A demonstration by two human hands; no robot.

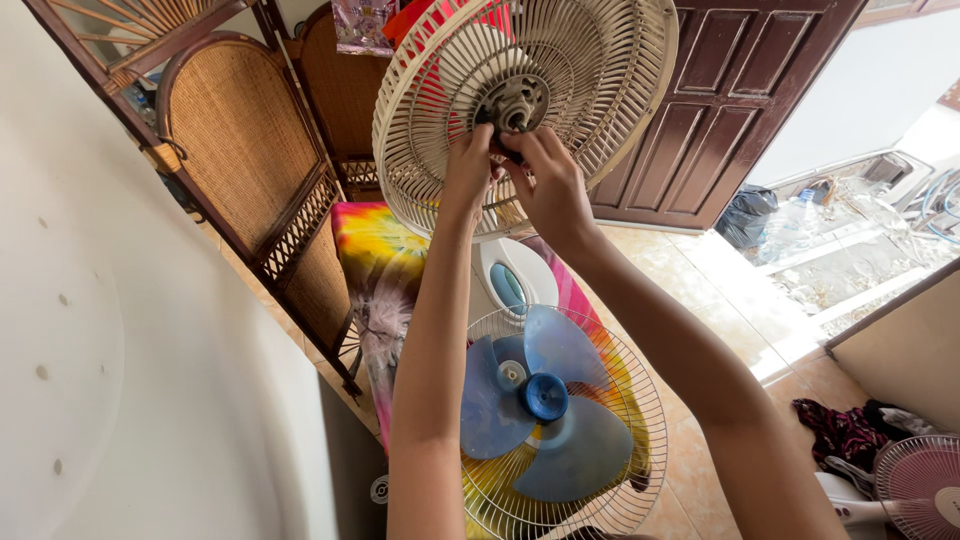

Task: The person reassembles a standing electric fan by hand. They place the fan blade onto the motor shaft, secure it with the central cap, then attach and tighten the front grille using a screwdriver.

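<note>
Single head-worn view, close, facing forward-down past raised hands [515, 185] toward fan guard [525, 105], floor below.

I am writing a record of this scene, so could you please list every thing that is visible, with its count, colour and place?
rear fan grille: 1, cream, raised at top centre, round hub in its middle
blue fan blade: 1, three wings, lying in the wire guard
wire guard: 1, pale, lower centre
tie-dye cloth: 1, yellow, pink and green, under the fan parts
woven screen: 1, brown, left
wooden door: 1, dark brown, upper right
pink fan: 1, bottom right corner
dark bag: 1, by the doorway
left hand: 1, at the grille's hub
right hand: 1, at the grille's hub
</note>
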